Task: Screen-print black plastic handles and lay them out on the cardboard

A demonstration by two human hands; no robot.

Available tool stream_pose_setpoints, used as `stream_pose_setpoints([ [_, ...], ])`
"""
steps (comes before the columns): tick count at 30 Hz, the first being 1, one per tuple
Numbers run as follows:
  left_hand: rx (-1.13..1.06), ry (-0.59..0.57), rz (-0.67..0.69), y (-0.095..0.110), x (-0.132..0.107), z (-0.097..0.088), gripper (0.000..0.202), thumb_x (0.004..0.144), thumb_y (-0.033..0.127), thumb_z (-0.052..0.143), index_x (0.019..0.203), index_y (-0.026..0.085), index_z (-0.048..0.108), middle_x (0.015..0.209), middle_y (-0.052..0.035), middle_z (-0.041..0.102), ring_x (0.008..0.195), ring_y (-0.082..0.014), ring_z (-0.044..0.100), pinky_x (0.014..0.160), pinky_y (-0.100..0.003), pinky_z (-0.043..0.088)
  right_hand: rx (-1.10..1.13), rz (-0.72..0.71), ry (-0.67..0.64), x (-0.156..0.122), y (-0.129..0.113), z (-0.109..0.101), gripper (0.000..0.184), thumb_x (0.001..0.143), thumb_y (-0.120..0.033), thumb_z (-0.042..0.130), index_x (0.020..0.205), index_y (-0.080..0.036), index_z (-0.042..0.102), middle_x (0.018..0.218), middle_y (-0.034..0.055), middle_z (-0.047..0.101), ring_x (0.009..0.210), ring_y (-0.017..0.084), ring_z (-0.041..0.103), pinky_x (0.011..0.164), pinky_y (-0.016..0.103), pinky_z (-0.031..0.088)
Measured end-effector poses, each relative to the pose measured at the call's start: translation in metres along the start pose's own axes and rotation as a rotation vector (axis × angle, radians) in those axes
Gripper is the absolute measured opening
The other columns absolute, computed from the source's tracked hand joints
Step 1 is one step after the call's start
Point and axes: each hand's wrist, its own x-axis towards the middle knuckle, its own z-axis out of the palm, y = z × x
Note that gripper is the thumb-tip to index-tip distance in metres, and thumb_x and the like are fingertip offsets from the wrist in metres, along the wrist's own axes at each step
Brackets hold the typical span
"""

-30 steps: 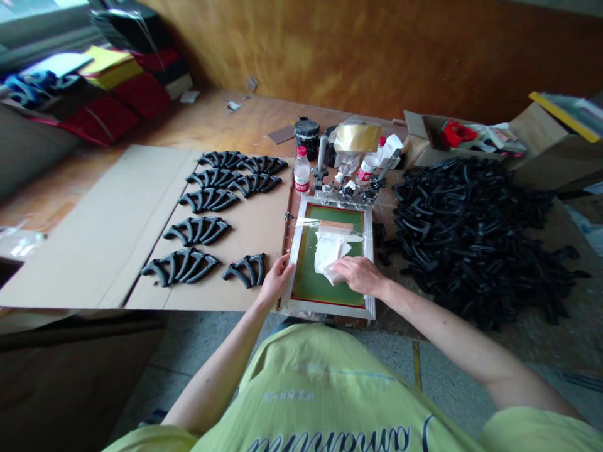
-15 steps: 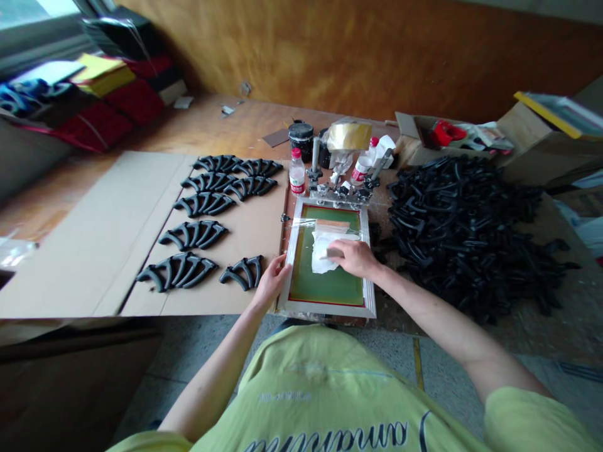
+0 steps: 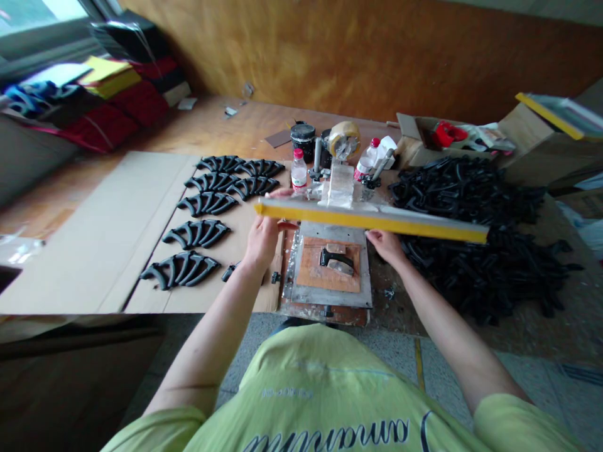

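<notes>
A screen-printing frame point(image 3: 372, 217) is tilted up, its yellow edge towards me. My left hand point(image 3: 264, 237) grips the left end of that frame, thumb below the edge. Beneath the frame's right half is my right hand point(image 3: 387, 246), its fingers drawn together by the base plate's corner; what they hold, if anything, I cannot make out. Below, a single curved black plastic piece point(image 3: 340, 258) rests on a small block on the brown board point(image 3: 311, 276), which lies on the grey metal base plate point(image 3: 301, 294). A whitish, tape-covered block point(image 3: 340, 182) shows behind the frame's edge.
Black ribbed pieces point(image 3: 195, 233) lie in rows on cardboard point(image 3: 141, 207) at left. A large heap of black parts point(image 3: 471, 251) covers the right side. Behind stand a red-capped bottle point(image 3: 298, 169), a tape roll point(image 3: 343, 139), a black tub point(image 3: 302, 139) and an open carton point(image 3: 409, 141).
The screen frame has swung up from lying flat, uncovering the board and black piece. My left hand rose with it. My right hand let go of the white cloth and moved right.
</notes>
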Motion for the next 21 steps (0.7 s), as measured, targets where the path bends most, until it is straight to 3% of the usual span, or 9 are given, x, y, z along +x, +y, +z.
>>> stream_pose_setpoints([
  [3,-0.034,-0.013,0.030,0.015,0.026,0.016,0.057,0.092,0.068,0.038,0.115,0.021,0.059,0.093,-0.0061,0.072,0.089,-0.0183,0.069,0.069,-0.028,0.056,-0.139,-0.100,-0.212,-0.035,-0.017,0.039,0.024,0.082,-0.040,0.071,0.077,-0.017,0.067,0.081,0.0047,0.068,0.078,0.017,0.063,0.074,0.026,0.050],
  [6,-0.093,0.072,-0.018,0.003,0.016,0.024,0.056,0.091,0.068,0.041,0.119,0.022,0.056,0.097,-0.0061,0.073,0.087,-0.0166,0.070,0.069,-0.027,0.055,-0.306,-0.043,-0.329,-0.049,-0.040,0.057,0.019,0.088,-0.035,0.067,0.082,-0.017,0.063,0.090,0.0116,0.068,0.091,0.023,0.063,0.081,0.031,0.046],
  [8,-0.098,0.051,-0.195,-0.021,-0.015,0.026,0.057,0.087,0.068,0.048,0.115,0.020,0.058,0.098,-0.0086,0.074,0.084,-0.0178,0.070,0.067,-0.027,0.055,-0.307,0.089,-0.337,-0.053,-0.056,0.058,0.020,0.095,-0.035,0.057,0.086,-0.018,0.061,0.085,0.0109,0.068,0.084,0.023,0.062,0.074,0.030,0.045],
  [10,-0.069,-0.133,-0.538,-0.050,-0.057,0.028,0.059,0.082,0.068,0.057,0.108,0.015,0.063,0.099,-0.0137,0.074,0.085,-0.0224,0.071,0.064,-0.029,0.055,-0.234,0.156,-0.272,-0.061,-0.075,0.059,0.022,0.099,-0.037,0.049,0.089,-0.019,0.058,0.082,0.0089,0.067,0.080,0.021,0.061,0.070,0.029,0.043],
  [12,-0.127,-0.209,-0.767,-0.076,-0.095,0.030,0.059,0.082,0.066,0.059,0.111,0.016,0.063,0.111,-0.0159,0.072,0.095,-0.0257,0.070,0.067,-0.031,0.057,-0.131,0.060,-0.203,-0.073,-0.097,0.062,0.022,0.099,-0.037,0.047,0.089,-0.020,0.057,0.084,0.0078,0.066,0.082,0.021,0.060,0.072,0.030,0.044],
  [14,-0.240,-0.162,-0.828,-0.092,-0.119,0.029,0.055,0.084,0.064,0.058,0.107,0.015,0.064,0.111,-0.0158,0.072,0.096,-0.0247,0.070,0.069,-0.031,0.057,-0.023,-0.172,-0.234,-0.082,-0.109,0.065,0.021,0.099,-0.034,0.048,0.088,-0.020,0.059,0.087,0.0070,0.066,0.088,0.021,0.059,0.078,0.031,0.045],
  [16,-0.305,-0.058,-0.823,-0.101,-0.124,0.018,0.051,0.085,0.061,0.059,0.102,0.014,0.064,0.102,-0.0139,0.074,0.086,-0.0218,0.071,0.065,-0.029,0.056,0.047,-0.345,-0.273,-0.083,-0.101,0.062,0.019,0.099,-0.028,0.047,0.089,-0.021,0.062,0.090,0.0065,0.067,0.093,0.021,0.059,0.084,0.033,0.046],
  [17,-0.301,0.004,-0.813,-0.104,-0.120,0.007,0.050,0.084,0.061,0.059,0.101,0.014,0.064,0.097,-0.0122,0.074,0.080,-0.0202,0.071,0.062,-0.027,0.055,0.049,-0.363,-0.255,-0.079,-0.086,0.057,0.020,0.099,-0.025,0.046,0.092,-0.021,0.064,0.094,0.0068,0.068,0.095,0.021,0.058,0.087,0.034,0.046],
  [21,-0.070,0.365,-0.719,-0.121,-0.104,-0.072,0.051,0.087,0.065,0.048,0.093,0.015,0.061,0.069,-0.0037,0.067,0.056,-0.0139,0.062,0.056,-0.025,0.052,-0.209,-0.082,-0.054,-0.048,0.018,0.031,0.033,0.092,-0.011,0.039,0.105,-0.018,0.068,0.105,0.0126,0.067,0.102,0.025,0.056,0.091,0.038,0.046],
])
